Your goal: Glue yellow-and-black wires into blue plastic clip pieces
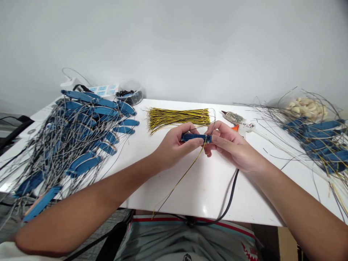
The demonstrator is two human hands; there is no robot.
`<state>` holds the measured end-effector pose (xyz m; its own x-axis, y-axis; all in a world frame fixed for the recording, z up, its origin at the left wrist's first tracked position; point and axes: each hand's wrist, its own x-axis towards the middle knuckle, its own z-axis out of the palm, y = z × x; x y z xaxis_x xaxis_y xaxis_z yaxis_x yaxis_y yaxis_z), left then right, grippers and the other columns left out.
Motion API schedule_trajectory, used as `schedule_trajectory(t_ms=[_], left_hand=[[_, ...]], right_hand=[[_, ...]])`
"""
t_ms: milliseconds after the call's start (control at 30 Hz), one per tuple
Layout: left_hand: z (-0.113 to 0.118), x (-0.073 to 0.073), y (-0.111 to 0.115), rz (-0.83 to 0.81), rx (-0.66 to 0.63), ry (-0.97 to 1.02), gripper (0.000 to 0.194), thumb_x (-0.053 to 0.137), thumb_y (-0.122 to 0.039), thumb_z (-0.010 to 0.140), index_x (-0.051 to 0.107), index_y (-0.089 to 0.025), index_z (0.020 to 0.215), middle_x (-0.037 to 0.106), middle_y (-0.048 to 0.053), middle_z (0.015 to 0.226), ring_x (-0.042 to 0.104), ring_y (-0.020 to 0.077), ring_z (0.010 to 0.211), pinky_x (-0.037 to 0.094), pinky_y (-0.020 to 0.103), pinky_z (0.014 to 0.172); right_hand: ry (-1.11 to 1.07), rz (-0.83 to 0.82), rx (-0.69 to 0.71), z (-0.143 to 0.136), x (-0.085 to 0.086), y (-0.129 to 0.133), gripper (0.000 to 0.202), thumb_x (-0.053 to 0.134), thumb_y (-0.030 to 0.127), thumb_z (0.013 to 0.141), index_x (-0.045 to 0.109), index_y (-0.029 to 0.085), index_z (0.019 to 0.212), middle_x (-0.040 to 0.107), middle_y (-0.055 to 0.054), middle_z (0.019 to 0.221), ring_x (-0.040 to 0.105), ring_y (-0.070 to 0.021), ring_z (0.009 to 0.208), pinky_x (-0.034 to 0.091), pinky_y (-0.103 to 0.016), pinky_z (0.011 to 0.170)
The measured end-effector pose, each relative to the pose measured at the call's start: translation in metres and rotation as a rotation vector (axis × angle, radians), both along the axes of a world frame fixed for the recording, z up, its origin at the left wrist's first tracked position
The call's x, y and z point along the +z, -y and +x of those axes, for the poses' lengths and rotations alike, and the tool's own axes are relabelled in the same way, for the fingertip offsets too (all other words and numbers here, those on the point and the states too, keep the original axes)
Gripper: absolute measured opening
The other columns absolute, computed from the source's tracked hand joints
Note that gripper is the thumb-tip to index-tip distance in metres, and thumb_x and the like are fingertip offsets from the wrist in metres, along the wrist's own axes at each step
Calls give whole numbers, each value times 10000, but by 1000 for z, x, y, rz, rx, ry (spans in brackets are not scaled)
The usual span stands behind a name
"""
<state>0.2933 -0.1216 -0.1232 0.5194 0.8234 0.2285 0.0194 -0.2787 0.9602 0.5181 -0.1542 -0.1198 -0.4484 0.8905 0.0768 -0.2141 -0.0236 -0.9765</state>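
Note:
Held level above the table is a narrow blue strip-shaped part (pixel 191 137). My left hand (pixel 178 145) is closed around its left and middle, thumb along the near side. My right hand (pixel 228 143) pinches the right end between thumb and fingers. A thin yellow-and-black wire pair (pixel 187 169) runs from that end down toward the table's front edge. One dark wire loops up above the right fingers. Just behind my hands lies a bundle of yellow-and-black wires (pixel 178 117). What my right fingertips cover on the part is hidden.
Blue parts with tangled grey wires (pixel 81 123) heap up on the left. A clear tub (pixel 132 95) of small black pieces stands behind them. A glue gun (pixel 235 119) lies right of the bundle. More wired blue parts (pixel 323 136) lie far right, beside cream-coloured pieces (pixel 307 108).

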Motion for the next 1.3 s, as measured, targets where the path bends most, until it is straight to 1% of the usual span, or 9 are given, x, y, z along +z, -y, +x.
schedule_trajectory(t_ms=[267, 533, 800, 1000, 1167, 1300], left_hand=[[0, -1, -1, 2, -14, 17, 264, 741, -411, 935, 624, -185, 866, 524, -22, 758, 423, 108, 685, 348, 259, 630], [0, 0, 0, 15, -17, 12, 231, 731, -376, 938, 634, -177, 872, 542, -23, 765, 441, 104, 689, 346, 265, 639], [0, 0, -1, 16, -12, 9, 229, 734, -374, 933, 639, -175, 872, 540, -25, 757, 433, 100, 679, 338, 267, 629], [-1, 0, 0, 8, -23, 7, 223, 726, -367, 939, 628, -177, 875, 550, -26, 761, 442, 101, 684, 345, 267, 635], [-1, 1, 1, 26, -39, 7, 231, 730, -359, 935, 614, -177, 853, 563, -25, 750, 444, 101, 676, 350, 264, 627], [-2, 2, 1, 39, -23, 0, 225, 733, -356, 931, 616, -177, 862, 554, -32, 740, 437, 94, 664, 348, 256, 615]], right_hand=[[-26, 0, 13, 1, -3, 0, 113, 677, 335, 1076, 651, 265, 1160, 644, 9, 870, 672, -176, 829, 534, -352, 776], [-14, -14, 29, 2, -1, 0, 119, 687, 350, 1069, 650, 280, 1159, 653, 11, 884, 675, -181, 834, 536, -358, 786], [-13, 6, 15, 0, 0, 0, 115, 687, 346, 1069, 641, 266, 1136, 651, 13, 880, 671, -178, 824, 538, -353, 777], [-18, -35, 36, 2, 0, 0, 104, 683, 332, 1070, 649, 267, 1144, 655, 7, 892, 674, -178, 828, 543, -355, 779], [-18, -67, 63, 3, 1, 1, 88, 689, 317, 1065, 643, 277, 1128, 680, -16, 1009, 677, -185, 885, 544, -358, 789], [-21, -70, 53, 1, 1, 0, 106, 692, 336, 1064, 631, 276, 1128, 673, -8, 969, 674, -183, 861, 545, -358, 784]])
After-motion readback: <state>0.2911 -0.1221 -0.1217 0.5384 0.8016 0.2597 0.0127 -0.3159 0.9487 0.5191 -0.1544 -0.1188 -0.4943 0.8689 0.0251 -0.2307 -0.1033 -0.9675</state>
